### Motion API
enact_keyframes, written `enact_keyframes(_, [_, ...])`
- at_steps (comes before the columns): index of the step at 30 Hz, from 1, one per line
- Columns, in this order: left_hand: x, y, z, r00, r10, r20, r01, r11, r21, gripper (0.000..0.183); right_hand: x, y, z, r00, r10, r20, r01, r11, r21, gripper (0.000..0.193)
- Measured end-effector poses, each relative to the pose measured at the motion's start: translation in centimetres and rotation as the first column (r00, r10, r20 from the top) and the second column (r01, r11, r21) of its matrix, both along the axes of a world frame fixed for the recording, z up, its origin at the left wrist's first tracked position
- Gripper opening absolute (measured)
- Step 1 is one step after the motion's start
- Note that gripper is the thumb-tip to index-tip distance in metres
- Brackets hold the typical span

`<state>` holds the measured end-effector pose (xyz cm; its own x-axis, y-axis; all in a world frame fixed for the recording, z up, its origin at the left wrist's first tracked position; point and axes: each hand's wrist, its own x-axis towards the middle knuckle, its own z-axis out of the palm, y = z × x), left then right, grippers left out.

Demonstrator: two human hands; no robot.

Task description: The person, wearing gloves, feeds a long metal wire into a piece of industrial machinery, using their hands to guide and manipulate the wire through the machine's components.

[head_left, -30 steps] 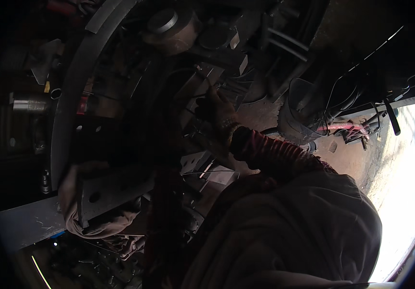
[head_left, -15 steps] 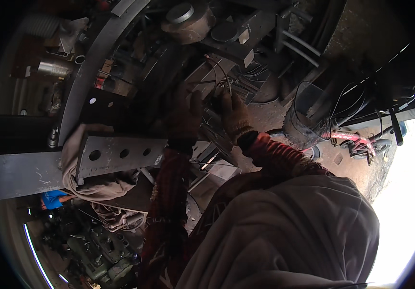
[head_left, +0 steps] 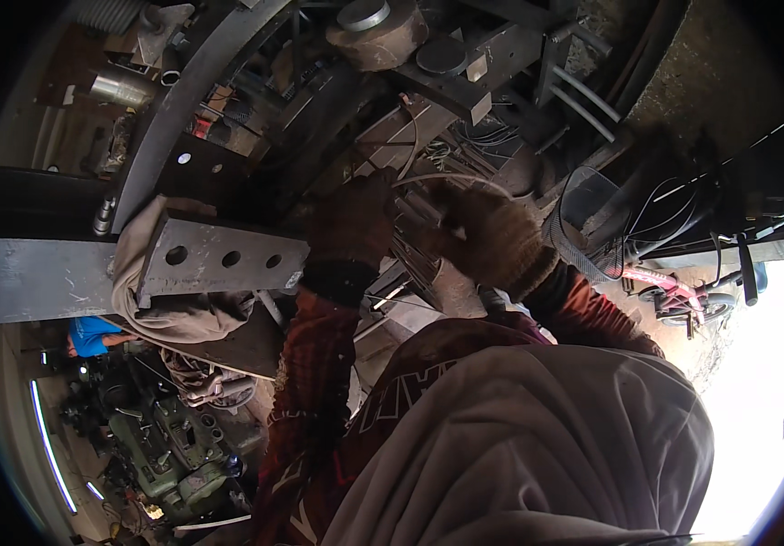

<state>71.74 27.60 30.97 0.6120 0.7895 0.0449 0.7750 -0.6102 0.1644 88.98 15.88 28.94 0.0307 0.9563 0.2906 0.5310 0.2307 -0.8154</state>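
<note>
My left hand (head_left: 352,218), in a dark work glove, is closed at the end of a thin, light-coloured cable (head_left: 451,177). From that fist the cable arcs to the right and passes behind my right hand (head_left: 501,238). The right hand wears a brown knitted glove; its fingers are bent, with a gap between them and the thumb, and slightly blurred. Nothing shows in its grasp. Below the hands lie several thin metal rods (head_left: 419,259). Another length of cable (head_left: 410,123) runs up over a flat metal bar, its link to the first hidden by shadow.
A steel beam with round holes (head_left: 228,259) juts in at left, a beige cloth (head_left: 137,264) draped beneath it. A curved steel band (head_left: 169,109) rises behind. At right are a mesh basket (head_left: 583,218) and a red bicycle (head_left: 665,291). A green machine (head_left: 169,446) stands lower left.
My right hand has moved right and nearer, away from the left one. The cable, upright in a loop before, now stretches sideways between the hands. My view has shifted slightly.
</note>
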Motion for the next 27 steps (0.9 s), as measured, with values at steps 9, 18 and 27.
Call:
enact_keyframes(9, [3.2,1.3,-2.3,0.864,-0.401,-0.305,0.475,0.851,0.226,0.022,1.4,2.8,-5.3,0.971,-0.049,0.234,0.065,0.996,-0.060,0.041])
enact_keyframes(18, [6.6,-1.5,-2.7,0.979,-0.202,0.031,0.158,0.843,0.515,0.056,2.4,5.0,-7.9,0.781,-0.230,-0.581,-0.144,0.838,-0.526,0.033])
enact_keyframes(27, [5.0,-5.1,-7.4,0.995,-0.021,0.100,0.051,0.951,-0.305,0.076,3.2,5.2,-13.1,0.981,0.009,-0.195,-0.039,0.988,-0.150,0.041])
